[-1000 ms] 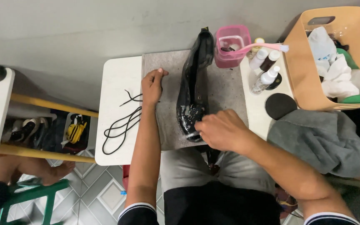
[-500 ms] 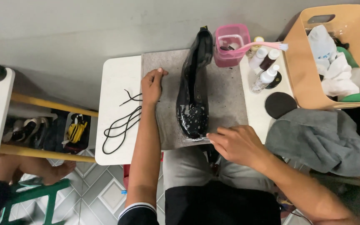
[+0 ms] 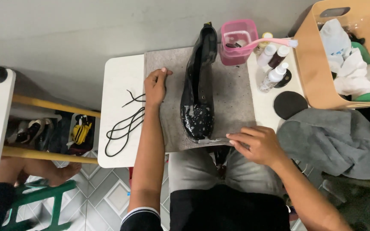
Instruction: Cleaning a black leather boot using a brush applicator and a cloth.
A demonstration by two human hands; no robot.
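One black boot (image 3: 198,94) lies on the grey mat (image 3: 236,98), shiny and wet, with white foam on its toe. At nine o'clock the left hand (image 3: 156,85) presses flat. At five o'clock the right hand (image 3: 255,144) rests open, holding nothing.

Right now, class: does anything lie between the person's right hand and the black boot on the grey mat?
Nothing visible does. The right hand rests at the near edge of the grey mat, close beside the toe of the black boot, with only bare mat between.
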